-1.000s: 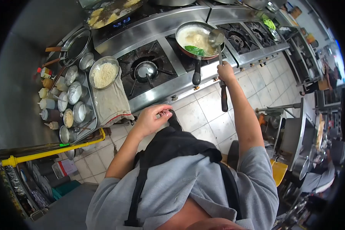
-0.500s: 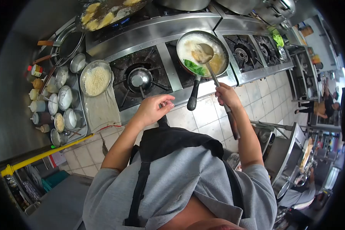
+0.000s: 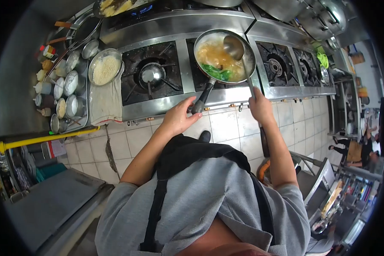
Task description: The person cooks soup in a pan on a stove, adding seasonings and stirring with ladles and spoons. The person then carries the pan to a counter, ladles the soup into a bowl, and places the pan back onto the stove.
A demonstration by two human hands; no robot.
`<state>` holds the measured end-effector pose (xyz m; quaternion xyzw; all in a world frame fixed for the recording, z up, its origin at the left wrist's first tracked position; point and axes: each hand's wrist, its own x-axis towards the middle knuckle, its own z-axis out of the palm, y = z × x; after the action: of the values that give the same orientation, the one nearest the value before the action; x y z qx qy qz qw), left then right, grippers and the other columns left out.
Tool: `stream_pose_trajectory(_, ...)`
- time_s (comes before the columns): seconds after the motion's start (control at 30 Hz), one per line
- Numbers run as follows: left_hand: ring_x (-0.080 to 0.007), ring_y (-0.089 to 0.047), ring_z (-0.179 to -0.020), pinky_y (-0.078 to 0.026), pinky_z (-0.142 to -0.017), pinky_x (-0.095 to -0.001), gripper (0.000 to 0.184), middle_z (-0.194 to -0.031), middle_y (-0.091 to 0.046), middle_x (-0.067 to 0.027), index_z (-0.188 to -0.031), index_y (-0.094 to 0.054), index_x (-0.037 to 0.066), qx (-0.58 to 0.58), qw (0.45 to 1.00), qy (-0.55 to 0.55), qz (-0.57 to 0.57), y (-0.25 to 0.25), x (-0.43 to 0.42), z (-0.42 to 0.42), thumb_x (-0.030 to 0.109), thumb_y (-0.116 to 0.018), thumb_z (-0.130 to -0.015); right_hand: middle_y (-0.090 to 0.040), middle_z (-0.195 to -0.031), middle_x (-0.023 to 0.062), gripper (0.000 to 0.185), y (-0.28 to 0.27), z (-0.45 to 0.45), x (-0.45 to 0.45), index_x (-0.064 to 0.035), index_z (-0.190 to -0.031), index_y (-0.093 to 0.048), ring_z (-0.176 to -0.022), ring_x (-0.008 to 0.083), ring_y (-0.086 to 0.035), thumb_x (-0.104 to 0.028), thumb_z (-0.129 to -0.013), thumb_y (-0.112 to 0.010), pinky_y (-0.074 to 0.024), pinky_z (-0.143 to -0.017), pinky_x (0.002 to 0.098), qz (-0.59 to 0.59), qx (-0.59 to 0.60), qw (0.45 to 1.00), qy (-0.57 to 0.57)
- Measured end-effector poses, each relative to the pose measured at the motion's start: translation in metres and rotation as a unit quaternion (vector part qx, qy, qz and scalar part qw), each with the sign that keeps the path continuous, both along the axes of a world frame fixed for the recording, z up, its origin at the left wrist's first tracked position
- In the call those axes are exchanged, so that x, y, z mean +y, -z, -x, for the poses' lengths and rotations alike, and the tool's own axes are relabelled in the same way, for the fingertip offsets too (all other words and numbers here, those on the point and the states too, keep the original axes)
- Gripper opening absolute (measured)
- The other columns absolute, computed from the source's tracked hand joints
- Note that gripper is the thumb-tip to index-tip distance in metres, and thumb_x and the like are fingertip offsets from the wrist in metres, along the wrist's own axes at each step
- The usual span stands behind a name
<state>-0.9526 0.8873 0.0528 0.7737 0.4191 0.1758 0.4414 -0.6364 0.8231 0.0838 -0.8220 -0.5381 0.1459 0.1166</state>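
Note:
A frying pan [image 3: 205, 39] sits on a stove burner, holding brownish broth with pale pieces and green leaves [image 3: 216, 72]. My right hand [image 3: 261, 107] is wrapped round the long handle of a ladle [image 3: 233, 47], whose bowl rests inside the pan at its upper right. At the end of the pan's dark handle, my left hand [image 3: 180, 116] has its thumb and fingers apart, one on each side of the tip. Whether they touch the handle I cannot tell.
Left of the pan is a bare burner [image 3: 151, 74]. A bowl of pale crumbs [image 3: 104, 68] stands on a cloth, beside several small metal bowls and squeeze bottles [image 3: 43, 88]. More burners [image 3: 276, 66] lie to the right. Other people [image 3: 365, 145] are at the far right.
My left hand has moved right, to the pan handle, which now slants toward it. The ladle's bowl has shifted from the pan's middle to its upper right, and the broth looks browner.

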Motion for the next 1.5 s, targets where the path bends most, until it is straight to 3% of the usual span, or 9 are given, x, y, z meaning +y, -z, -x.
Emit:
stream_pose_trajectory(0.2,-0.0253,-0.064,-0.073,-0.050,-0.069,-0.0367,0.067,-0.082,-0.065,-0.0132,-0.144,-0.040,0.007,0.043,0.995,-0.067,0.058,0.010,-0.026,-0.018,0.031,-0.069,-0.088,-0.068,-0.094,0.0246,0.046,0.036,-0.049,0.034,-0.0017,-0.131,-0.047,-0.083,0.0427,-0.067,-0.013,-0.086,-0.049,-0.0512,-0.073,0.0534,0.056,-0.139,0.988,-0.046)
stream_pose_trajectory(0.27,-0.0243,-0.062,-0.071,-0.049,-0.068,-0.0359,0.065,-0.079,-0.064,-0.0131,-0.144,-0.041,0.009,0.044,0.993,-0.085,0.070,0.009,-0.028,-0.020,0.029,-0.068,-0.088,-0.067,-0.084,0.0194,0.042,0.094,-0.069,0.040,-0.0004,-0.126,-0.051,-0.069,0.0339,-0.068,-0.012,-0.086,-0.053,-0.0528,-0.061,0.0449,-0.168,0.033,0.971,-0.165)
stream_pose_trajectory(0.3,-0.0239,-0.062,-0.070,-0.049,-0.068,-0.0356,0.064,-0.078,-0.064,-0.0128,-0.143,-0.041,0.009,0.048,0.992,-0.088,0.076,0.008,-0.029,-0.021,0.029,-0.068,-0.088,-0.061,-0.074,0.0096,0.033,0.013,-0.020,0.037,0.0002,-0.120,-0.055,-0.051,0.0192,-0.058,-0.011,-0.089,-0.055,-0.0462,-0.047,0.0319,0.049,0.331,0.942,0.030)
stream_pose_trajectory(0.47,-0.0297,-0.063,-0.068,-0.048,-0.064,-0.0408,0.064,-0.075,-0.064,-0.0128,-0.143,-0.041,0.011,0.041,0.993,-0.099,0.058,0.010,-0.033,-0.023,0.030,-0.066,-0.087,-0.053,-0.070,0.0011,0.020,0.014,-0.020,0.034,-0.0021,-0.110,-0.056,-0.044,0.0097,-0.045,-0.011,-0.094,-0.053,-0.0349,-0.040,0.0234,0.051,0.660,0.743,0.094)
stream_pose_trajectory(0.87,-0.0238,-0.062,-0.073,-0.049,-0.070,-0.0357,0.064,-0.084,-0.065,-0.0133,-0.143,-0.042,0.008,0.044,0.990,-0.107,0.079,0.011,-0.033,-0.023,0.028,-0.067,-0.088,-0.052,-0.072,0.0006,0.052,-0.068,-0.035,0.006,0.0054,-0.139,-0.044,-0.047,0.0045,-0.042,-0.010,-0.091,-0.056,-0.0337,-0.040,0.0208,-0.098,0.396,0.912,0.046)
stream_pose_trajectory(0.93,-0.0237,-0.062,-0.073,-0.049,-0.070,-0.0355,0.064,-0.085,-0.066,-0.0131,-0.143,-0.042,0.008,0.034,0.991,-0.111,0.071,0.018,-0.032,-0.023,0.027,-0.068,-0.087,-0.062,-0.079,0.0078,0.054,-0.057,-0.063,0.011,0.0029,-0.140,-0.044,-0.052,0.0154,-0.056,-0.014,-0.091,-0.056,-0.0443,-0.046,0.0297,-0.068,0.348,0.935,0.019)
stream_pose_trajectory(1.03,-0.0238,-0.062,-0.074,-0.049,-0.070,-0.0356,0.064,-0.086,-0.066,-0.0132,-0.143,-0.042,0.008,0.021,0.990,-0.119,0.067,0.017,-0.035,-0.022,0.027,-0.068,-0.087,-0.068,-0.098,0.0262,0.055,-0.044,-0.063,0.017,-0.0087,-0.140,-0.045,-0.088,0.0456,-0.065,-0.022,-0.088,-0.053,-0.0487,-0.080,0.0545,-0.126,-0.053,0.986,-0.093)
stream_pose_trajectory(1.3,-0.0260,-0.065,-0.077,-0.051,-0.071,-0.0370,0.066,-0.089,-0.067,-0.0154,-0.144,-0.042,0.009,0.019,0.992,-0.114,0.059,0.022,-0.034,-0.021,0.030,-0.069,-0.087,-0.066,-0.081,0.0264,0.045,-0.014,-0.093,0.013,-0.0045,-0.130,-0.049,-0.070,0.0421,-0.066,-0.021,-0.088,-0.051,-0.0516,-0.065,0.0511,0.049,-0.167,0.972,-0.159)
stream_pose_trajectory(1.5,-0.0251,-0.065,-0.077,-0.051,-0.071,-0.0370,0.068,-0.090,-0.067,-0.0157,-0.146,-0.040,0.012,0.019,0.991,-0.115,0.068,0.022,-0.034,-0.021,0.030,-0.069,-0.087,-0.052,-0.065,0.0012,0.024,-0.076,-0.081,0.013,-0.0011,-0.113,-0.056,-0.038,0.0097,-0.044,-0.013,-0.094,-0.049,-0.0390,-0.036,0.0269,0.215,0.452,0.866,0.020)
